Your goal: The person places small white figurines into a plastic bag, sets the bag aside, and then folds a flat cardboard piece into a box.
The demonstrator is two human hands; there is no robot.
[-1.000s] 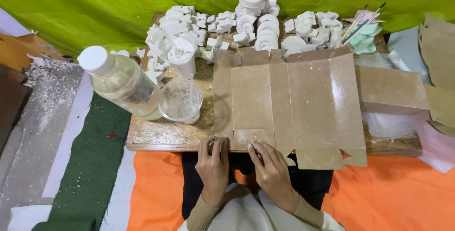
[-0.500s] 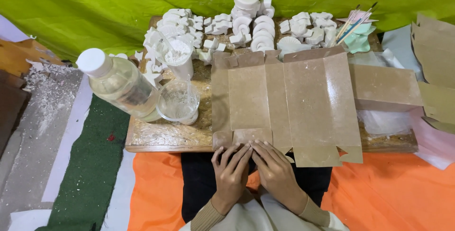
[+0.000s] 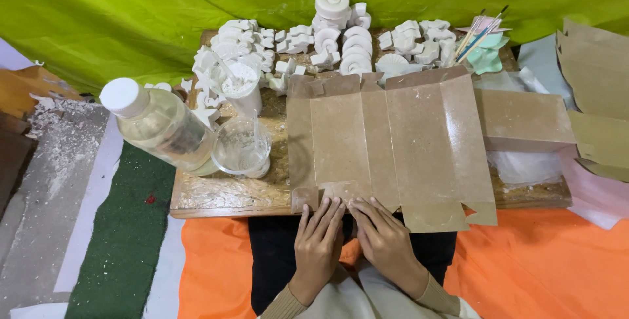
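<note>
Green tarp (image 3: 131, 24) backdrop, orange cloth (image 3: 544, 273) below. Wooden board (image 3: 229, 194) carries unfolded cardboard box blank (image 3: 393, 142) – flat, centre, near edge overhanging. Clear plastic bottle (image 3: 164, 126) tilted at left, touching glass cup (image 3: 241, 147). White plaster castings (image 3: 347, 37) cluster at far edge. Left hand (image 3: 318, 243), right hand (image 3: 386, 240) – side by side, fingers extended, flat, fingertips pressing blank's near flap, gripping nothing.

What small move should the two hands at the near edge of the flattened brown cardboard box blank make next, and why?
Probably press and fold up the near flap of the flattened brown cardboard box blank. The left hand and right hand both rest their fingers on that flap at the edge of the low wooden board, and every panel lies flat.
</note>
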